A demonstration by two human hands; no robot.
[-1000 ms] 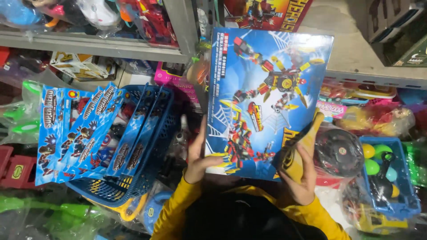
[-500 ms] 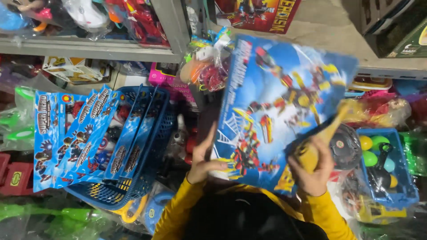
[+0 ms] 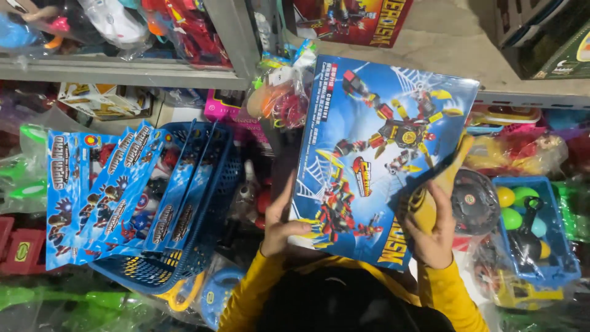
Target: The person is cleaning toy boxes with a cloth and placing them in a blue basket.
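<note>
I hold a large flat blue toy box [image 3: 381,141] printed with a red and yellow robot figure; it is tilted in front of the shelves. My left hand [image 3: 279,224] grips its lower left edge, thumb on the front. My right hand [image 3: 433,237] grips the lower right corner and also clasps a yellow handled tool [image 3: 445,178] that lies against the box face. Both arms wear yellow sleeves [image 3: 258,289].
To the left, a blue plastic basket [image 3: 209,246] holds several blue carded toy packs [image 3: 110,190]. A metal shelf [image 3: 123,69] above carries bagged toys. To the right sit a round black toy [image 3: 476,203] and a blue tray [image 3: 568,258] with coloured balls.
The box has tilted clockwise and shifted slightly right and down in my hands. Both grips stay the same.
</note>
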